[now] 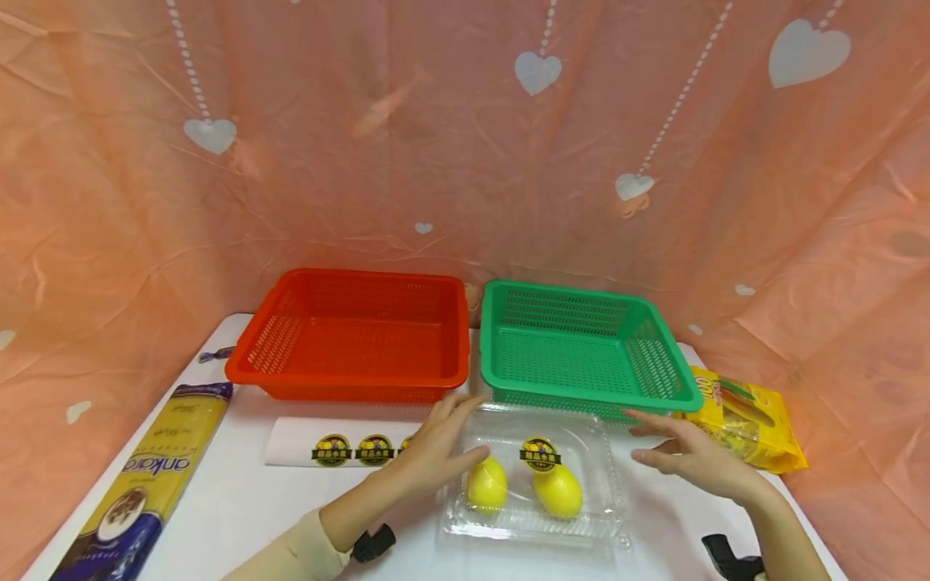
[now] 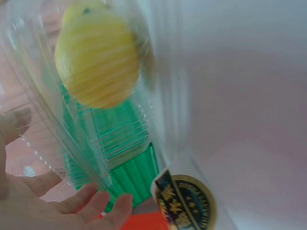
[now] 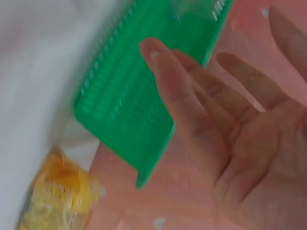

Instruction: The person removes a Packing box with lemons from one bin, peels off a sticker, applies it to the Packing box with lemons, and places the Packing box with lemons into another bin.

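Observation:
A clear plastic clamshell box (image 1: 596,492) with a round gold-and-black sticker (image 1: 541,454) on its lid sits on the white table. Inside it lie two yellow lemons (image 1: 558,491), one of them close up in the left wrist view (image 2: 97,60). My left hand (image 1: 436,444) is at the box's left side, fingers extended along its far left corner and thumb over the lid. To the right of the box, my right hand (image 1: 690,452) hovers apart from it, fingers spread and holding nothing; its palm (image 3: 268,167) shows bare in the right wrist view.
A red basket (image 1: 349,386) and a green basket (image 1: 588,394) stand behind the box. A strip of round stickers (image 1: 291,442) lies to the left, partly behind my left arm. At far left is a long yellow-and-purple packet (image 1: 148,468); at right, a yellow bag (image 1: 756,420).

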{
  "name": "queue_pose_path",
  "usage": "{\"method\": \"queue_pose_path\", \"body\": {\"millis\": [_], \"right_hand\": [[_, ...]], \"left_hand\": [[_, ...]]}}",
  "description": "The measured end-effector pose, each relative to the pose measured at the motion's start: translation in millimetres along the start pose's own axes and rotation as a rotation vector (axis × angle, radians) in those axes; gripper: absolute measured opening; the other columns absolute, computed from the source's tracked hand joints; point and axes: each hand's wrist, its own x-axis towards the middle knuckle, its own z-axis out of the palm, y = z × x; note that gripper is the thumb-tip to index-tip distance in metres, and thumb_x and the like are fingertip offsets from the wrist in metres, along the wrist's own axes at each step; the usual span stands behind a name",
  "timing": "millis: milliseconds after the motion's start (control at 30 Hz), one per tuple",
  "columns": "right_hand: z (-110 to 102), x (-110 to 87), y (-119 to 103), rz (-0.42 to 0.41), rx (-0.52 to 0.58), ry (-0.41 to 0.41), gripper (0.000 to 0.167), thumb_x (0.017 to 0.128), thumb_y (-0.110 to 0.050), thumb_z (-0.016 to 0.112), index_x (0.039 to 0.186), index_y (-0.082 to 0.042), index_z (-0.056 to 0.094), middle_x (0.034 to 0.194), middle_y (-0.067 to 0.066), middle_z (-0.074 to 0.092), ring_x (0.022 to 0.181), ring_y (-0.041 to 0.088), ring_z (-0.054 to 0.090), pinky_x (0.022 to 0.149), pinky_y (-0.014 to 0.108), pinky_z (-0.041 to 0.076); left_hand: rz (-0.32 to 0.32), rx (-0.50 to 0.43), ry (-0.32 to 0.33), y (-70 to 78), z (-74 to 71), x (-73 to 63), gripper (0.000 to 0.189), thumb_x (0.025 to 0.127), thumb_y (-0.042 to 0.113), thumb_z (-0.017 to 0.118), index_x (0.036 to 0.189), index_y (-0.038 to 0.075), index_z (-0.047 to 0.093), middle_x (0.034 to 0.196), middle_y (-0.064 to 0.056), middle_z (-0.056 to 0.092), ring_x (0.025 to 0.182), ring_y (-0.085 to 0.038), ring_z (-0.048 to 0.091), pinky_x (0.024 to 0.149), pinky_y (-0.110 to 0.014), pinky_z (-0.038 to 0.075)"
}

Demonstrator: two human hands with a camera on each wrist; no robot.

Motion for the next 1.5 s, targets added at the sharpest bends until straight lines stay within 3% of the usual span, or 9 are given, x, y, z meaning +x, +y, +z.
{"method": "queue_pose_path", "body": {"millis": [133,233,333,467,567,767,1067,1333,1500], "right_hand": [[-17,-3.9,5,-0.129,0.065,0.289,0.039,0.099,-0.002,0.058,0.137,0.004,0.053,0.116,0.009,0.07,0.09,0.009,0.07,0.073,0.027,0.059],[-24,-0.3,11,-0.179,0.279,0.554,0.034,0.098,0.004,0.058,0.129,-0.011,0.06,0.109,-0.01,0.069,0.087,0.005,0.07,0.072,0.021,0.058],[-29,4.7,16,-0.05,0.557,0.805,0.033,0.098,-0.003,0.06,0.124,-0.024,0.057,0.109,-0.012,0.062,0.086,0.001,0.068,0.07,0.017,0.057],[-32,5.8,24,0.225,0.889,1.037,0.024,0.1,-0.015,0.059,0.122,-0.023,0.054,0.113,-0.008,0.052,0.082,0.0,0.064,0.07,0.013,0.055],[-32,2.7,32,0.305,1.041,1.055,0.023,0.102,-0.019,0.057,0.124,-0.022,0.051,0.116,-0.007,0.051,0.083,0.002,0.066,0.07,0.016,0.056],[-22,5.2,42,0.311,1.134,0.995,0.031,0.099,-0.019,0.062,0.127,-0.025,0.051,0.122,-0.007,0.046,0.093,0.006,0.062,0.072,0.021,0.058],[-1,20.8,45,0.239,1.12,1.16,0.046,0.086,0.012,0.068,0.119,-0.02,0.061,0.116,0.002,0.044,0.075,0.008,0.062,0.065,0.021,0.059],[10,32.2,46,0.19,0.98,1.217,0.046,0.085,0.016,0.066,0.117,-0.015,0.06,0.114,0.003,0.04,0.073,0.005,0.059,0.062,0.017,0.057],[13,33.7,47,0.197,0.989,1.217,0.036,0.085,0.015,0.067,0.109,-0.013,0.066,0.111,0.005,0.04,0.071,0.004,0.062,0.063,0.016,0.056]], "left_hand": [[-0.065,-0.033,-0.019,-0.7,-4.6,-14.0,0.07,0.093,0.038,0.069,0.151,0.011,0.039,0.149,-0.019,0.037,0.135,-0.042,0.039,0.097,-0.07,0.04],[-0.118,-0.079,-0.029,1.8,-6.3,-23.4,0.076,0.093,0.044,0.067,0.154,0.015,0.034,0.152,-0.018,0.034,0.127,-0.04,0.048,0.092,-0.067,0.045],[-0.175,-0.153,-0.041,5.5,-6.7,-32.0,0.082,0.092,0.045,0.068,0.157,0.019,0.027,0.153,-0.015,0.034,0.107,-0.028,0.058,0.077,-0.048,0.054],[-0.232,-0.277,-0.058,10.1,-5.5,-41.2,0.092,0.09,0.04,0.072,0.159,0.015,0.018,0.152,-0.021,0.033,0.077,-0.014,0.058,0.058,-0.029,0.052],[-0.252,-0.375,-0.068,12.1,-3.1,-44.9,0.095,0.089,0.033,0.074,0.16,0.011,0.015,0.148,-0.026,0.034,0.063,-0.013,0.058,0.052,-0.029,0.053],[-0.282,-0.518,-0.062,11.9,2.5,-47.3,0.093,0.088,0.021,0.075,0.159,0.009,0.015,0.142,-0.023,0.037,0.059,-0.014,0.06,0.048,-0.031,0.055],[-0.291,-0.631,-0.058,11.6,6.7,-49.3,0.089,0.089,0.016,0.073,0.158,0.011,0.016,0.14,-0.023,0.037,0.061,-0.014,0.06,0.051,-0.025,0.053],[-0.281,-0.678,-0.038,11.3,9.0,-49.7,0.089,0.087,0.009,0.073,0.158,0.015,0.019,0.131,-0.021,0.037,0.059,-0.014,0.06,0.052,-0.024,0.053],[-0.273,-0.693,-0.029,9.4,10.0,-49.6,0.09,0.086,0.005,0.073,0.158,0.023,0.024,0.125,-0.02,0.036,0.057,-0.014,0.059,0.051,-0.024,0.053]]}}
